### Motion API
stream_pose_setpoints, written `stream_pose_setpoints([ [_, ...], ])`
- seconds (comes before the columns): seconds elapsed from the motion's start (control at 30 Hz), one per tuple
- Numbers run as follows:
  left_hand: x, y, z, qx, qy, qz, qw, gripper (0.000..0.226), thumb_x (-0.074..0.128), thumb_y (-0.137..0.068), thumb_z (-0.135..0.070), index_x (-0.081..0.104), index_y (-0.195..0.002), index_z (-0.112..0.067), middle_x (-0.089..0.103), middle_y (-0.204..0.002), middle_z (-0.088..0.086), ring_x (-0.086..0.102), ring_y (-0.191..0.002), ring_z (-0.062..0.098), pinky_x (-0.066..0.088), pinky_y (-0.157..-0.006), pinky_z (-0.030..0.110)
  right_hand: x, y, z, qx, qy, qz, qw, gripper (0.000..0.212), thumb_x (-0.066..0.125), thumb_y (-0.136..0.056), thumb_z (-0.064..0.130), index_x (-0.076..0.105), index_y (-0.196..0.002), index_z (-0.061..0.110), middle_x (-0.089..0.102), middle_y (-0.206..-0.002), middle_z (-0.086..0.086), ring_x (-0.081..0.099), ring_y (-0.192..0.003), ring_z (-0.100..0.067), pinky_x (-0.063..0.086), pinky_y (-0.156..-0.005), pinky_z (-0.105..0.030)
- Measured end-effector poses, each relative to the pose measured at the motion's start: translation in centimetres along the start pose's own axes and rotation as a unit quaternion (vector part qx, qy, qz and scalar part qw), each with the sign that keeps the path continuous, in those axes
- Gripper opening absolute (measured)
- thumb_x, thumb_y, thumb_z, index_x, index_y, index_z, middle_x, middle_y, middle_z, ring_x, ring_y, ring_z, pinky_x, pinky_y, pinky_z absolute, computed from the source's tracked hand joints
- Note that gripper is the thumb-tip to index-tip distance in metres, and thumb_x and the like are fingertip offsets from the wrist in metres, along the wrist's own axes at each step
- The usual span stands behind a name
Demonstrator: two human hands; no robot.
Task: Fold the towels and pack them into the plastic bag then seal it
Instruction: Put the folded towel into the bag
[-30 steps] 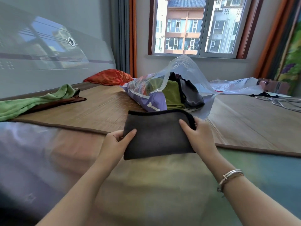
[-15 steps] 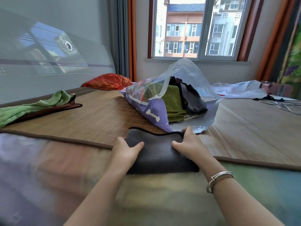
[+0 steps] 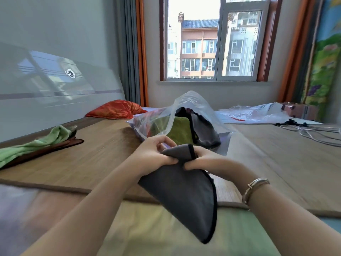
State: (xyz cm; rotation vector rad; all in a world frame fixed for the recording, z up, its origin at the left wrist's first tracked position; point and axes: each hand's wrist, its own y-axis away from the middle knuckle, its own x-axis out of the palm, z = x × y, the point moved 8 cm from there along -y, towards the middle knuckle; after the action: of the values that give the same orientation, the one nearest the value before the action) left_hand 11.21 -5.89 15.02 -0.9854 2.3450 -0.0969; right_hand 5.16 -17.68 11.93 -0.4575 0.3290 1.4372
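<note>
Towel (image 3: pixel 186 196), dark grey with black piping, hangs limp above the bed's edge, lifted off the woven mat (image 3: pixel 103 156) and pinched at its top by the left hand (image 3: pixel 155 154) and right hand (image 3: pixel 201 160). Judged mid-pack: next it wants sliding into the crinkly clear plastic bag (image 3: pixel 186 106) just beyond, mouth gaping over an olive towel (image 3: pixel 180 131). Farther left, a green towel (image 3: pixel 35 145) waits unfolded.

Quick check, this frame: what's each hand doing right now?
Left hand: grips the top edge of the dark grey towel.
Right hand: grips the same towel, beside the left.
</note>
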Motion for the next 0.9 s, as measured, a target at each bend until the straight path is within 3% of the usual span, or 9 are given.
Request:
stream_pose_setpoints([
  [0.1,-0.8,-3.6,-1.7,0.026,-0.064,-0.058,0.996,0.027,0.082,-0.074,-0.023,0.063,-0.092,-0.023,0.060,-0.082,-0.003,0.058,-0.075,0.009,0.045,-0.066,0.017,-3.5,-1.1,0.2,0.005,-0.008,-0.043,0.999,0.045,0.058,-0.082,0.000,0.063,-0.123,0.017,0.068,-0.118,-0.007,0.063,-0.112,-0.017,0.050,-0.096,-0.028],
  [0.17,-2.0,-6.1,-1.9,0.031,-0.096,-0.135,0.986,0.039,0.077,-0.078,-0.041,0.052,-0.104,-0.026,0.059,-0.096,-0.003,0.059,-0.088,0.011,0.049,-0.077,0.023,-7.4,-2.0,-0.3,0.012,0.005,-0.144,0.990,0.037,0.057,-0.086,0.000,0.063,-0.119,0.017,0.069,-0.113,-0.008,0.064,-0.107,-0.020,0.051,-0.090,-0.026],
  [0.27,-3.7,-9.7,-1.3,0.036,-0.163,-0.233,0.958,0.062,0.069,-0.078,-0.057,0.047,-0.122,-0.020,0.054,-0.121,0.002,0.052,-0.113,0.022,0.046,-0.098,0.041,-13.2,-3.4,-1.6,0.006,0.036,-0.346,0.937,0.029,0.058,-0.086,0.002,0.056,-0.114,0.011,0.065,-0.104,-0.008,0.060,-0.101,-0.024,0.046,-0.084,-0.032],
  [0.33,-3.7,-12.0,-0.1,0.003,-0.240,-0.250,0.938,0.081,0.068,-0.074,-0.064,0.039,-0.134,-0.018,0.047,-0.132,0.005,0.043,-0.125,0.027,0.039,-0.104,0.044,-14.8,-5.2,-2.5,-0.011,0.076,-0.406,0.911,0.023,0.056,-0.086,0.004,0.050,-0.106,0.013,0.061,-0.090,-0.003,0.057,-0.092,-0.025,0.039,-0.076,-0.030],
  [0.43,-2.4,-15.4,1.3,-0.005,-0.290,-0.240,0.926,0.086,0.067,-0.070,-0.065,0.038,-0.136,-0.017,0.046,-0.133,0.006,0.040,-0.127,0.030,0.038,-0.104,0.044,-14.9,-9.3,-3.9,-0.036,0.119,-0.413,0.902,0.024,0.054,-0.087,0.006,0.050,-0.107,0.017,0.063,-0.092,-0.002,0.058,-0.090,-0.024,0.043,-0.080,-0.033],
  [0.6,-2.6,-18.2,2.5,0.027,-0.222,-0.247,0.943,0.065,0.071,-0.067,-0.065,0.051,-0.111,-0.021,0.053,-0.110,-0.001,0.050,-0.110,0.022,0.042,-0.096,0.041,-14.7,-14.4,-6.1,-0.056,0.062,-0.418,0.905,0.028,0.053,-0.088,0.009,0.056,-0.114,0.019,0.062,-0.098,0.007,0.057,-0.097,-0.016,0.038,-0.084,-0.026],
  [0.73,-2.6,-18.3,2.1,0.037,-0.255,-0.251,0.933,0.065,0.056,-0.071,-0.078,0.053,-0.111,-0.027,0.052,-0.107,-0.003,0.049,-0.106,0.021,0.042,-0.095,0.042,-14.6,-16.1,-7.2,-0.054,0.026,-0.427,0.902,0.025,0.057,-0.092,0.017,0.053,-0.116,0.015,0.063,-0.099,0.003,0.057,-0.092,-0.015,0.039,-0.081,-0.027],
  [0.83,-2.4,-19.4,1.5,0.035,-0.229,-0.257,0.938,0.046,0.054,-0.081,-0.065,0.056,-0.102,-0.024,0.054,-0.104,0.002,0.053,-0.100,0.024,0.046,-0.089,0.042,-14.8,-16.6,-8.1,-0.041,0.002,-0.407,0.913,0.023,0.054,-0.093,0.023,0.055,-0.114,0.014,0.066,-0.101,0.001,0.060,-0.095,-0.016,0.043,-0.083,-0.031],
  [0.9,-2.3,-20.1,1.2,0.044,-0.174,-0.258,0.949,0.029,0.056,-0.087,-0.047,0.055,-0.091,-0.018,0.055,-0.092,0.002,0.053,-0.085,0.019,0.044,-0.074,0.031,-16.2,-16.2,-9.2,0.001,-0.031,-0.440,0.897,0.026,0.051,-0.092,0.025,0.055,-0.113,0.009,0.065,-0.103,-0.005,0.058,-0.098,-0.021,0.039,-0.082,-0.030],
])
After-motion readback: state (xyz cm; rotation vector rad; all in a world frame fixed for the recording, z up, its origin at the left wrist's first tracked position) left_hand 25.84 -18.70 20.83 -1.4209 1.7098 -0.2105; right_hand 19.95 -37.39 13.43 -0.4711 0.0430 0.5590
